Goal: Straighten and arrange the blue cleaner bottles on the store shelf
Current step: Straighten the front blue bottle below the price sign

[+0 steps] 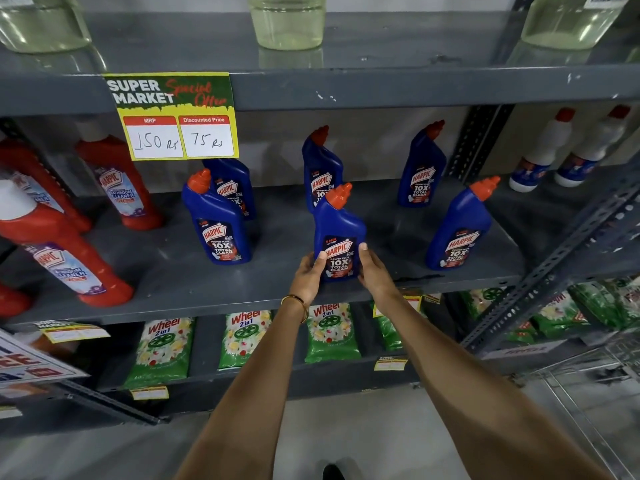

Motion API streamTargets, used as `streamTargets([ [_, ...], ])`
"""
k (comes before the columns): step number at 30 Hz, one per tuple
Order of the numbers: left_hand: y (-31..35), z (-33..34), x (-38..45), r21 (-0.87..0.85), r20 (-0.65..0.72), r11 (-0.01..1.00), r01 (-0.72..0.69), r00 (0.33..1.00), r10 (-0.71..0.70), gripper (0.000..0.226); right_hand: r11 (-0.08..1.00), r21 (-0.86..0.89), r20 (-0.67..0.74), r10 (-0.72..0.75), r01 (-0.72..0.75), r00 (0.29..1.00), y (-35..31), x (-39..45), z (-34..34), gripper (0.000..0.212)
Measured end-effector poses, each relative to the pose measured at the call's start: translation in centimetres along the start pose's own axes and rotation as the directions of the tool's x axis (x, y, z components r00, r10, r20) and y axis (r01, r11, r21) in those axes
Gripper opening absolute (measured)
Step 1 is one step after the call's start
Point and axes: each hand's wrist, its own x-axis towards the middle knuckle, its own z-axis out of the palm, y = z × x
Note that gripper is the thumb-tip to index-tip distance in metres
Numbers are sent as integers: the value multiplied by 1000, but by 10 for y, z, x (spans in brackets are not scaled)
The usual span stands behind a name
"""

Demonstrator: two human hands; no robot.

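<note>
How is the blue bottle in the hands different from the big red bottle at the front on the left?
The held blue bottle has an orange-red angled cap; the front red bottle has a white cap. The blue one's label reads "10X Total Clean"; the red one's reads "Bathroom Cleaner". The left hand and right hand grip the blue bottle's base from both sides; nobody touches the red one. Both say Harpic and stand on the same grey shelf.
</note>
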Motion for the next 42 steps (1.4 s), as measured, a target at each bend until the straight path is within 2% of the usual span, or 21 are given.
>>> streamTargets([
  [4, 0, -2, -4, 34, -29, 999, -23, 999, 24, 46, 999, 32, -56, 5, -3, 998, 3, -2, 2, 54],
  [8, -4, -20, -7, 100, -66, 995, 18, 998, -12, 53, 996, 85, -210, -15, 33, 978, 8, -15, 12, 49],
  [12, -7, -60, -10, 79, -99, 995, 61, 994, -53, 57, 997, 25, -405, -53, 69, 913, 16, -27, 32, 45],
  [16, -8, -112, -17, 46, -101, 997, 58, 994, -53, 31, 996, -16, -588, -80, 88, 805, 17, -41, 74, 38],
  [19, -9, -156, -22, 76, -79, 997, 31, 997, -25, 35, 997, 19, -624, -48, 76, 780, 17, -51, 119, 40],
  [21, -10, -186, -20, 98, -92, 994, 40, 995, -31, 39, 998, 5, -568, -43, 56, 822, 18, -53, 151, 42],
  [25, -4, -222, -11, 62, -118, 996, 65, 991, -57, 41, 998, -52, -323, -37, 21, 946, 12, -48, 194, 56],
  [27, -1, -234, -2, 16, -127, 996, 90, 988, -88, 57, 998, -53, -216, 33, -46, 976, 4, -35, 211, 64],
  [30, 6, -244, 10, -15, -144, 993, 120, 982, -121, 68, 991, 35, -72, 134, -132, 988, -10, -15, 228, 72],
  [32, 12, -245, 18, -20, -130, 991, 136, 982, -137, 72, 986, 95, -3, 135, -134, 991, -18, -1, 234, 71],
  [38, 21, -227, 32, -109, 51, 991, 81, 996, -75, 64, 985, 133, 90, 101, -112, 991, -22, 23, 234, 70],
  [42, 13, -216, 33, -184, 6, 982, 37, 999, -37, 58, 983, 144, 135, 92, -112, 987, -18, 27, 226, 68],
])
